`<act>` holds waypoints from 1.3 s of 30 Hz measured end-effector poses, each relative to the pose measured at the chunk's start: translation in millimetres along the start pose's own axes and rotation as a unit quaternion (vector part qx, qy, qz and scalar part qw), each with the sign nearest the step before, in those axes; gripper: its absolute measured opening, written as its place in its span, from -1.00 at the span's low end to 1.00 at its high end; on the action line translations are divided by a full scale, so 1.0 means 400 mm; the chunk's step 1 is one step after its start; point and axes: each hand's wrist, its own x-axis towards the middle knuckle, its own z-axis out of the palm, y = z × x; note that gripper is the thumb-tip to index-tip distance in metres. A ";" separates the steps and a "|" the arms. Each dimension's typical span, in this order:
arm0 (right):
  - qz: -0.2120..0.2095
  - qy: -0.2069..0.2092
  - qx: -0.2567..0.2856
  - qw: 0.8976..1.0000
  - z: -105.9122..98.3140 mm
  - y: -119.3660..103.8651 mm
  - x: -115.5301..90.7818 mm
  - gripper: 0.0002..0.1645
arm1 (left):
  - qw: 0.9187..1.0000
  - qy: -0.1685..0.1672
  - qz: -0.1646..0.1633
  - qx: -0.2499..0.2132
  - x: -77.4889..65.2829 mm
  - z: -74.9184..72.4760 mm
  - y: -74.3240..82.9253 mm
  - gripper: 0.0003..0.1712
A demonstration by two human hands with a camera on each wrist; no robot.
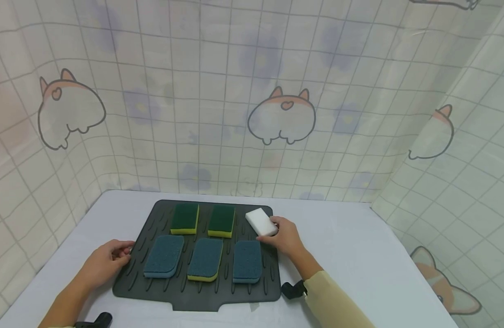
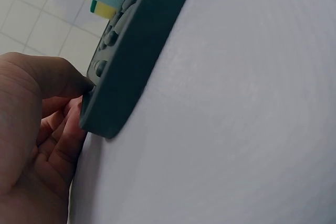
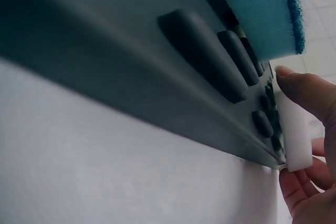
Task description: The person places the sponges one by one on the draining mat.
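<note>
A dark grey ridged silicone mat (image 1: 202, 295) lies on the white table, its tab toward me. My left hand (image 1: 104, 263) pinches the mat's left edge, with the thumb on top and fingers against the outer side in the left wrist view. At the mat's back right corner, my right hand (image 1: 287, 238) grips a white sponge (image 1: 261, 222) that lies slantwise. Two green-and-yellow sponges (image 1: 185, 217) stand in the back row. In front are three blue-topped sponges (image 1: 165, 255), the middle one (image 1: 205, 257) with a yellow underside.
White cloth covers the table (image 1: 338, 255), stretching right of the mat. A tiled-pattern curtain (image 1: 223, 159) with cartoon corgis surrounds the back and sides. Black wrist mounts (image 1: 293, 289) sit at both forearms.
</note>
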 end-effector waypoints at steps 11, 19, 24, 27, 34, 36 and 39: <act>0.005 -0.026 -0.009 1.000 -0.015 -0.003 -0.004 -0.17 | 1.000 -0.002 -0.001 -0.004 -0.003 -0.002 0.004 -0.54; 0.005 -0.037 0.033 0.999 -0.018 -0.011 -0.004 -0.40 | 1.000 -0.003 0.000 -0.006 -0.002 -0.001 0.004 -0.54; 0.003 -0.031 0.036 0.999 -0.015 -0.012 -0.003 -0.45 | 1.000 -0.002 -0.003 -0.002 -0.001 0.001 0.001 -0.54; 0.000 -0.031 0.037 0.999 -0.012 -0.010 -0.004 -0.46 | 1.000 -0.001 -0.004 0.000 -0.001 0.004 -0.001 -0.54; 0.002 -0.022 0.045 0.999 -0.012 -0.012 -0.009 -0.46 | 1.000 -0.001 -0.005 -0.001 -0.001 0.003 0.004 -0.54; 0.004 -0.023 0.049 0.999 -0.013 -0.012 -0.010 -0.45 | 1.000 -0.002 -0.005 -0.001 -0.001 0.001 0.006 -0.54; 0.003 -0.022 0.051 0.998 -0.011 -0.009 -0.010 -0.45 | 1.000 -0.003 -0.004 0.003 0.001 -0.002 0.006 -0.54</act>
